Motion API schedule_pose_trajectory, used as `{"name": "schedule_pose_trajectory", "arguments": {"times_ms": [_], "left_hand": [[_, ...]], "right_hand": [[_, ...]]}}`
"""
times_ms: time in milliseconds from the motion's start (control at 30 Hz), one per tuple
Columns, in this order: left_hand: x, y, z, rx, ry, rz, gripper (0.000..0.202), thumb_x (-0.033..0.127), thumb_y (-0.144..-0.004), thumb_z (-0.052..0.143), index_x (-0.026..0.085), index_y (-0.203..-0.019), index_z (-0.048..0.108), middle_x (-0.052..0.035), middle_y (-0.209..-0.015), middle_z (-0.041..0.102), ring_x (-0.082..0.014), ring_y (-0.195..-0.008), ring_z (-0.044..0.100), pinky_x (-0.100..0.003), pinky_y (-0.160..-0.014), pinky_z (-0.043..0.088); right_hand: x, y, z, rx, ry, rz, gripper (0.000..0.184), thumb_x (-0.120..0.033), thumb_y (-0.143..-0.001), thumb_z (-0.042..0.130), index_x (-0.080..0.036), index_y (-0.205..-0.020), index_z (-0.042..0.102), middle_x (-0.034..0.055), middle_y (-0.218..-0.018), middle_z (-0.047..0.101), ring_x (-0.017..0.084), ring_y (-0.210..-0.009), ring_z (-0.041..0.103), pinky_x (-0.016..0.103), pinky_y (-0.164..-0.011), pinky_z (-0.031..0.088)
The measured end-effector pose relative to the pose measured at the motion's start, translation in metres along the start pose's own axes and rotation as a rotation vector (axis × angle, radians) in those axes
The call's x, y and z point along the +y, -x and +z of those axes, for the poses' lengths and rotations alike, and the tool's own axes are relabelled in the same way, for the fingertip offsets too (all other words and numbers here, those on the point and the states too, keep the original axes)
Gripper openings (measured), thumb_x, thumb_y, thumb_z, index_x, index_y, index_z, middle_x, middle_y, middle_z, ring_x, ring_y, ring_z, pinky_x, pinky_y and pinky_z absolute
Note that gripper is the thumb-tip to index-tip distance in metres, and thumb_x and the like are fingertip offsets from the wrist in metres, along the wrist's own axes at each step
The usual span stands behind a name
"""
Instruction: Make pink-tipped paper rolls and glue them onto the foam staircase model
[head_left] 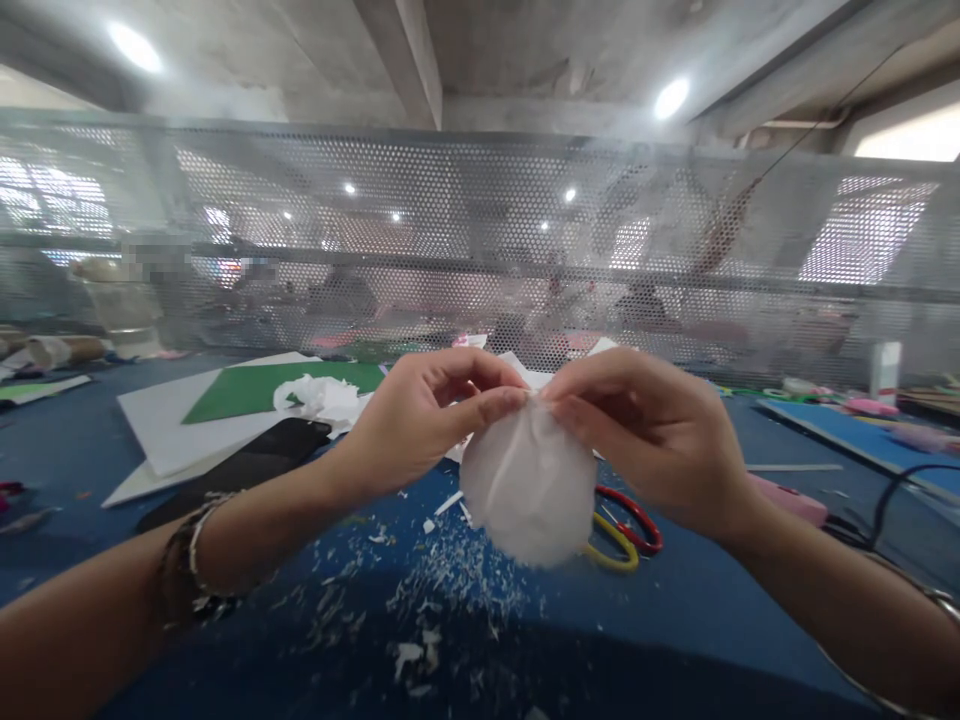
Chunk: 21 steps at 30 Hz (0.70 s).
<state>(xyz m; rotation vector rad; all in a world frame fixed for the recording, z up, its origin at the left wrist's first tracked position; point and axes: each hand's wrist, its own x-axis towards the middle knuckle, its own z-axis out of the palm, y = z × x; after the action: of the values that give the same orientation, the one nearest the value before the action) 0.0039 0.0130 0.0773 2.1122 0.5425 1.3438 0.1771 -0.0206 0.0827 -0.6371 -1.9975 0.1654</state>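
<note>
Left arm (pixel 255 545): bare forearm, slanting inward over the left side of the table (pixel 675 620), toward its far edge.
Right arm (pixel 840 590): bare forearm, slanting inward from the right side.
Left hand (pixel 420 415): thumb and forefinger pinched, thumb lower.
Right hand (pixel 645 420): mirrored pinch, thumb beneath, other fingers curled.
Fingertips (pixel 510 402): left and right pinches just beside each other.
Height: both hands raised off the table; nearness to its far edge seems hard to judge.

Grey perforated metal screen (pixel 480 225) stands behind blue tabletop (pixel 675 630); concrete ceiling (pixel 555 60), beams (pixel 409 60), two lights (pixel 671 98) glowing overhead.
</note>
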Motion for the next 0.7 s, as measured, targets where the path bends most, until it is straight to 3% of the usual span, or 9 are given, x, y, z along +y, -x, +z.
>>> {"name": "schedule_pose_trajectory", "arguments": {"times_ms": [167, 500, 700], "left_hand": [[-0.0004, -0.0006, 0.0023, -0.019, 0.139, -0.084, 0.004, 0.019, -0.071, 0.059, 0.016, -0.069, 0.061, 0.0009, -0.066, 0.064, -0.0087, -0.060, 0.058, -0.018, -0.054, 0.046], [-0.0045, -0.0002, 0.0002, -0.072, 0.225, -0.129, 0.004, 0.021, -0.072, 0.060, 0.018, -0.070, 0.063, 0.0027, -0.065, 0.063, -0.0068, -0.059, 0.057, -0.016, -0.054, 0.045], [-0.0034, 0.0001, 0.0001, -0.105, 0.231, -0.140, 0.004, 0.019, -0.071, 0.061, 0.017, -0.074, 0.063, 0.0016, -0.066, 0.063, -0.0084, -0.060, 0.058, -0.018, -0.054, 0.047]], "right_hand": [[-0.0009, 0.0013, 0.0006, -0.066, 0.138, -0.030, 0.010, -0.024, -0.073, 0.059, -0.020, -0.082, 0.060, -0.0017, -0.070, 0.063, 0.006, -0.055, 0.053, 0.018, -0.048, 0.043], [-0.0066, 0.0014, -0.0009, 0.031, 0.324, -0.027, 0.006, -0.027, -0.073, 0.059, -0.023, -0.076, 0.063, -0.0042, -0.064, 0.064, 0.005, -0.047, 0.051, 0.019, -0.039, 0.035], [-0.0097, 0.0002, -0.0053, 0.010, 0.439, -0.112, 0.005, -0.025, -0.076, 0.057, -0.023, -0.074, 0.061, -0.0047, -0.065, 0.066, 0.004, -0.042, 0.047, 0.020, -0.040, 0.033]]}}
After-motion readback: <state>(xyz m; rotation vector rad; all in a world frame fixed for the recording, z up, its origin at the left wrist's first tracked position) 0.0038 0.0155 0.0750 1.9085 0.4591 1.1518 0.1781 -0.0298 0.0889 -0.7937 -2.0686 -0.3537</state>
